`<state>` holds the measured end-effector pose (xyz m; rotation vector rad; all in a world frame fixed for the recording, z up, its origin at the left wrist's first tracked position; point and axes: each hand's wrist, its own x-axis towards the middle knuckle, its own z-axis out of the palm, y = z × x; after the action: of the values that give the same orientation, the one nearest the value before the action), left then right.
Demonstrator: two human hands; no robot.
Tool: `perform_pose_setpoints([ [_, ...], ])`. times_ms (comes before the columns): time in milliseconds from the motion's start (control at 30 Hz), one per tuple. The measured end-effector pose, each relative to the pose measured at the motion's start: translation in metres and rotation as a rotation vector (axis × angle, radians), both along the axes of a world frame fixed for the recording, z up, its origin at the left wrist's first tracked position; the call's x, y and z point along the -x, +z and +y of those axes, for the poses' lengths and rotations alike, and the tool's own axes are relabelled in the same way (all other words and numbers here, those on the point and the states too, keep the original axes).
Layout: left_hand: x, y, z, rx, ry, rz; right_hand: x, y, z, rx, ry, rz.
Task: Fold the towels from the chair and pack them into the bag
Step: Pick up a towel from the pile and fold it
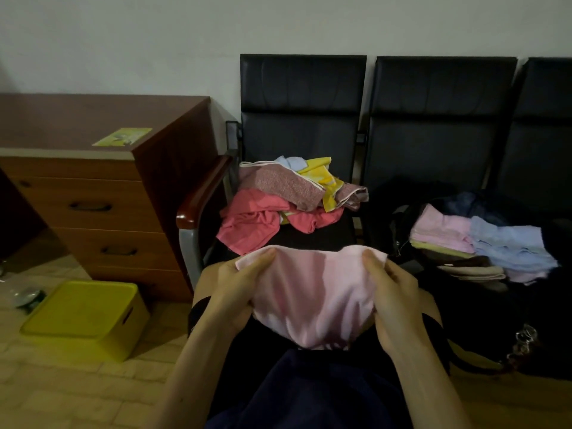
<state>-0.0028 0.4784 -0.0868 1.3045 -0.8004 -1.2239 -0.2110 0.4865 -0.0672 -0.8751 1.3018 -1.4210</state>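
I hold a pale pink towel (312, 292) over my lap, its top edge stretched between both hands. My left hand (238, 289) pinches the left corner and my right hand (393, 298) pinches the right corner. On the black chair (300, 119) ahead lies a loose pile of unfolded towels (278, 202): coral, mauve, yellow and light blue. To the right, a dark open bag (387, 224) on the neighbouring seat holds folded towels (476, 243), pink and light blue on top of beige and brown ones.
A wooden desk with drawers (93, 187) stands at the left, a yellow card on its top. A yellow plastic box (86, 317) lies upside down on the tiled floor beside it. A wooden armrest (204, 190) sits between desk and chair. More black chairs (442, 119) line the wall.
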Motion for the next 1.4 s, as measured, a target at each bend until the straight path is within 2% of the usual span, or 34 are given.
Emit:
perform_pose_setpoints([
  [200, 0.035, 0.023, 0.012, 0.080, -0.031, -0.067, -0.027, 0.004, 0.008, 0.000, 0.154, -0.009],
  [367, 0.048, 0.024, 0.011, 0.176, -0.039, -0.164, -0.040, 0.008, 0.014, 0.076, 0.184, 0.055],
  [567, 0.052, 0.032, 0.011, 0.196, -0.103, -0.137, -0.043, 0.005, 0.018, 0.198, 0.197, 0.189],
  [767, 0.049, 0.030, 0.015, 0.266, -0.238, -0.090, -0.038, 0.006, 0.018, 0.204, 0.306, 0.251],
  [900, 0.046, 0.033, 0.017, 0.290, -0.271, -0.120, -0.035, 0.011, 0.018, 0.148, 0.409, 0.227],
  [1067, 0.045, 0.030, 0.017, 0.288, -0.326, -0.139, -0.032, 0.010, 0.015, 0.166, 0.385, 0.184],
  [1233, 0.048, 0.029, 0.014, 0.287, -0.264, -0.170, -0.029, 0.003, 0.011, 0.161, 0.358, 0.172],
  [1400, 0.044, 0.033, 0.009, 0.387, -0.239, -0.334, -0.026, 0.004, 0.005, 0.207, 0.381, 0.069],
])
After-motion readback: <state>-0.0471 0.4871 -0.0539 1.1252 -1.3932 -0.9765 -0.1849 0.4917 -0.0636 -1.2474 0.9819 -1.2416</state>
